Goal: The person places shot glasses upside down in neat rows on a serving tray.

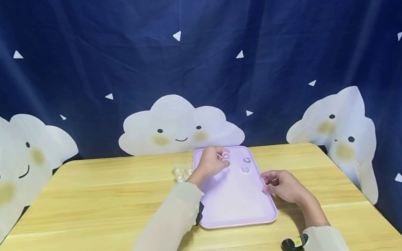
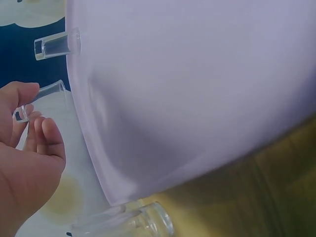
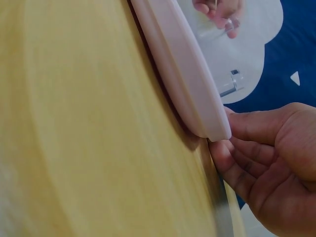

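A light purple tray [image 1: 236,201] lies on the wooden table. My left hand [image 1: 210,162] is over its far left part, pinching a small clear glass [image 2: 52,90] between thumb and fingers near the narrower end. A second clear glass [image 2: 57,44] stands on the tray to the right of the held one, its wider end toward the tray. At the tray's right edge, my right hand [image 1: 286,185] grips the rim; the right wrist view shows the thumb [image 3: 256,126] on the side and fingers lower down, beneath the edge.
Several clear glasses [image 1: 179,173] stand together on the table [image 1: 94,221], just left of the tray's far end. Behind the table hangs a dark blue curtain [image 1: 151,63] with white clouds and triangles.
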The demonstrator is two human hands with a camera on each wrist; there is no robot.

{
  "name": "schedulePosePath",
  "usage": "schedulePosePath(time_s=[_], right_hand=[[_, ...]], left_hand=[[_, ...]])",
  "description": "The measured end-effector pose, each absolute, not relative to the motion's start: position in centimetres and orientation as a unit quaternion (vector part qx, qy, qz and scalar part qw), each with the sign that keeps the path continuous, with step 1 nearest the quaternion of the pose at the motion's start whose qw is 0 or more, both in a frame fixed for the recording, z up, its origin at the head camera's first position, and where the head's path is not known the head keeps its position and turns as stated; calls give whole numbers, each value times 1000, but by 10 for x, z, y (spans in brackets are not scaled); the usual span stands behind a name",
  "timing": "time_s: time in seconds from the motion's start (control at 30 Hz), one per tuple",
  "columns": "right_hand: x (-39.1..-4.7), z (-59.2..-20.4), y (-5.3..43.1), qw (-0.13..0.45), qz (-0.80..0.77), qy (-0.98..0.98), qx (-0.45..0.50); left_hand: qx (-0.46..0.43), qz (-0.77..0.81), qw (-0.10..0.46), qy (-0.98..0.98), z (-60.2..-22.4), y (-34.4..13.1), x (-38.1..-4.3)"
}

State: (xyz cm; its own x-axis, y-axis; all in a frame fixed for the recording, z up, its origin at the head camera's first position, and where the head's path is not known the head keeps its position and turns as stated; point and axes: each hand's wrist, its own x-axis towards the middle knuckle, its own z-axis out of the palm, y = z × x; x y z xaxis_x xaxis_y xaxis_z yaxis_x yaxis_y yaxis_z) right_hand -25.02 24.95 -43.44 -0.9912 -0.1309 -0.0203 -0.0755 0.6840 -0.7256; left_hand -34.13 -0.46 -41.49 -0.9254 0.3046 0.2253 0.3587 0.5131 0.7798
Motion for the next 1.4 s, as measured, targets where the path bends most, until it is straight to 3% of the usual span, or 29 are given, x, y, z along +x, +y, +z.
schedulePosePath(time_s=[1.4], right_hand=[[-253, -437, 251, 32, -390, 918, -61]], left_hand=[[-144, -427, -6, -893, -422, 6, -337]])
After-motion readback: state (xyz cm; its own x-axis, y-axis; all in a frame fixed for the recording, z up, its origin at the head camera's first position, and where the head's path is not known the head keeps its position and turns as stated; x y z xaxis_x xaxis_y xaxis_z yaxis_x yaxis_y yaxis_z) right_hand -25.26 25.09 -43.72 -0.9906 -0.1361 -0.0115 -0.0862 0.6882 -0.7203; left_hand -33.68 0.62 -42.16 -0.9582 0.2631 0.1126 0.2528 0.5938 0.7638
